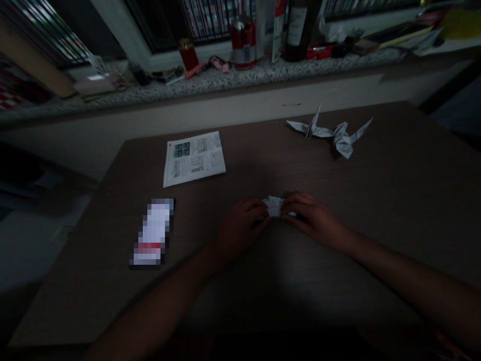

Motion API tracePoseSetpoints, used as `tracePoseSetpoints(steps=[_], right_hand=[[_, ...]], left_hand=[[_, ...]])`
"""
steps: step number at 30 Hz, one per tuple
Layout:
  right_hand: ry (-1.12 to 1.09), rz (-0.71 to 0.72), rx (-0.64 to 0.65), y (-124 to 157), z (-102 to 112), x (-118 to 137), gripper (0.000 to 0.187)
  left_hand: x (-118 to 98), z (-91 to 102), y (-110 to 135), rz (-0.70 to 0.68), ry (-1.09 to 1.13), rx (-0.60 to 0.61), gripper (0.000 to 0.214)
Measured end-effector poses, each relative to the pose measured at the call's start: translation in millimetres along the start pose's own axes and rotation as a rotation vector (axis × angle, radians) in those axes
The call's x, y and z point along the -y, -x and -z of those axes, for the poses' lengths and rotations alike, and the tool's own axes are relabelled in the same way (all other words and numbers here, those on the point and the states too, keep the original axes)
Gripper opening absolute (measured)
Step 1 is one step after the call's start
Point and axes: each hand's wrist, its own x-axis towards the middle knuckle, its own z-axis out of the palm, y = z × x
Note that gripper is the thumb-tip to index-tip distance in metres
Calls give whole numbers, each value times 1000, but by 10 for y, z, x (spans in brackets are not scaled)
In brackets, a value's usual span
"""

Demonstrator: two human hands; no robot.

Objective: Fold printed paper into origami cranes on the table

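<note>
A small piece of folded printed paper (275, 206) lies low over the middle of the table, between my two hands. My left hand (246, 220) pinches its left end, thumb and fingers closed on the edge. At the opposite end my right hand (306, 213) grips the paper in the same way. Both ends of the paper are partly hidden by my fingers. Farther back on the right stand two folded paper cranes (343, 140), made of similar printed paper, close together.
A printed sheet (194, 159) lies at the back left of the brown table (233, 301). Nearer me on the left is a phone (153, 230) with a lit, blurred screen. Behind, a stone windowsill (210, 82) carries a red can (243, 42), a dark bottle (296, 30) and clutter.
</note>
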Motion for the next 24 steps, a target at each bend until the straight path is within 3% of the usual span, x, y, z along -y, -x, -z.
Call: tracePoseSetpoints(steps=[9, 24], right_hand=[[-44, -47, -4, -13, 4, 5, 3], [14, 75, 47, 14, 33, -7, 7]], left_hand=[[6, -7, -4, 11, 52, 2, 9], [35, -34, 11, -55, 9, 59, 10]])
